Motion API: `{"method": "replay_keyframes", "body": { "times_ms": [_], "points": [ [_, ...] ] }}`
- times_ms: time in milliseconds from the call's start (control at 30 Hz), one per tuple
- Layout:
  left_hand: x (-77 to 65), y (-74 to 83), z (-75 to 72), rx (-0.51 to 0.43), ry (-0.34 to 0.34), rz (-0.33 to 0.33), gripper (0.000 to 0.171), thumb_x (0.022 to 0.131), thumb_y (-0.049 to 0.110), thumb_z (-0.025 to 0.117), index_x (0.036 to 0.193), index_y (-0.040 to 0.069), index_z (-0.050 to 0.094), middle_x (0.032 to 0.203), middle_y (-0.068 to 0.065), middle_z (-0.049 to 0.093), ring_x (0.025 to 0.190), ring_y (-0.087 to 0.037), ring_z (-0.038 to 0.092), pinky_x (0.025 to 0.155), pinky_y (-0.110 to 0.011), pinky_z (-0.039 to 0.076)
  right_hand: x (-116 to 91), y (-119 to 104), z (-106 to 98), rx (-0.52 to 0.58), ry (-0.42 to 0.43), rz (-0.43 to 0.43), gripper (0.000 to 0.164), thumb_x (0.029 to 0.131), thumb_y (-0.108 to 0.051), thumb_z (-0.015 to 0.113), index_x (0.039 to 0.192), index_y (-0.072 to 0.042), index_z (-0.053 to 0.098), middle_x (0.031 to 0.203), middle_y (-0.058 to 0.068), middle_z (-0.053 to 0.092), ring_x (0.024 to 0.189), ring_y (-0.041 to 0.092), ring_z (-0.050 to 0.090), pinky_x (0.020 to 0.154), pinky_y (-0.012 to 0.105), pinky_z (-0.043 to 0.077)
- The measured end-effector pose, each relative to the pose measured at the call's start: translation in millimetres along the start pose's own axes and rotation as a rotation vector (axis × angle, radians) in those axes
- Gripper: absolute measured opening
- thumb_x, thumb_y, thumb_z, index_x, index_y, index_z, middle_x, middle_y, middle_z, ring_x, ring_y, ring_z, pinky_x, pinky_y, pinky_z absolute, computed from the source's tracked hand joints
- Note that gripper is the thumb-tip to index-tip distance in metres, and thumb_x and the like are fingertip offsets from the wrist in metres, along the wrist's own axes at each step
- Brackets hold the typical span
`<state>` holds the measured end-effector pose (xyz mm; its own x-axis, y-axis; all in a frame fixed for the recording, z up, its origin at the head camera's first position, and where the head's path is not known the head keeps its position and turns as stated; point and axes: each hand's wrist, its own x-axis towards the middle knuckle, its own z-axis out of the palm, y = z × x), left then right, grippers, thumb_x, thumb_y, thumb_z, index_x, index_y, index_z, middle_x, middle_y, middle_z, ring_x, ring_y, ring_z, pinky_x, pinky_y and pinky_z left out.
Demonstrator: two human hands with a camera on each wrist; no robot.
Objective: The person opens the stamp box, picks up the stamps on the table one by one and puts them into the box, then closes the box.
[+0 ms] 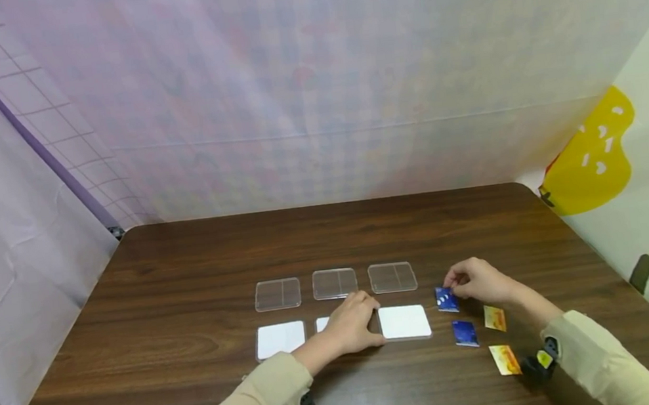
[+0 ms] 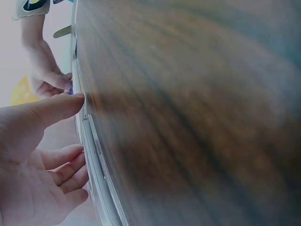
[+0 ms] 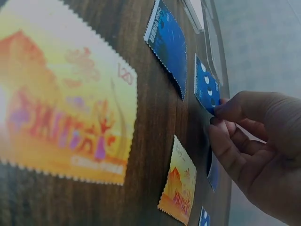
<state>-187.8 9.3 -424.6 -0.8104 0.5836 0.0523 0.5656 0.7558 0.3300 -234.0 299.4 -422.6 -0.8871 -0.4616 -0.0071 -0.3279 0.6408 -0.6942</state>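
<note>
My right hand [image 1: 480, 280] pinches the edge of a blue postage stamp [image 1: 445, 300] with pale moon shapes, thumb and fingertip at its corner in the right wrist view. Nearer to me lies a second blue stamp [image 1: 465, 333]. Two yellow-orange stamps [image 1: 495, 318] lie beside them; the closer one [image 3: 70, 103] looms large in the right wrist view. My left hand [image 1: 349, 325] spreads over the middle white-filled clear case [image 1: 322, 323], hiding most of it. Its thumb and fingertips reach the left edge of the right white-filled case [image 1: 404, 323], with fingers loosely bent.
Three clear shallow cases or lids [image 1: 335, 283] form a row behind the white-filled ones. Another white-filled case [image 1: 280, 340] lies left of my left hand. More blue stamps [image 3: 214, 172] show below my right hand. A curtain [image 1: 313, 98] hangs behind the brown table [image 1: 188, 263].
</note>
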Motion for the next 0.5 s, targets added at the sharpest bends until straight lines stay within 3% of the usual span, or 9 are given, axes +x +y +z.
{"method": "replay_keyframes", "body": {
  "times_ms": [233, 500],
  "points": [
    [-1.3, 0.1, -1.1, 0.006, 0.010, 0.008, 0.055, 0.068, 0.037, 0.076, 0.111, 0.006, 0.059, 0.106, -0.001, 0.056, 0.099, -0.014, 0.049, 0.087, -0.021, 0.043, -3, -2, -5, 0.152, -0.039, 0.054, 0.011, 0.077, 0.006, 0.057, 0.085, 0.011, 0.063, 0.076, 0.013, 0.063, 0.064, 0.009, 0.056, 0.054, 0.028, 0.052],
    [-2.7, 0.3, -1.0, 0.010, 0.018, 0.012, 0.055, 0.069, 0.037, 0.076, 0.111, 0.006, 0.060, 0.106, -0.002, 0.056, 0.099, -0.015, 0.050, 0.087, -0.021, 0.043, -3, -12, -11, 0.227, -0.099, 0.046, 0.016, 0.079, 0.003, 0.057, 0.089, 0.014, 0.061, 0.081, 0.014, 0.064, 0.069, 0.008, 0.058, 0.057, 0.030, 0.053]
  ]
}}
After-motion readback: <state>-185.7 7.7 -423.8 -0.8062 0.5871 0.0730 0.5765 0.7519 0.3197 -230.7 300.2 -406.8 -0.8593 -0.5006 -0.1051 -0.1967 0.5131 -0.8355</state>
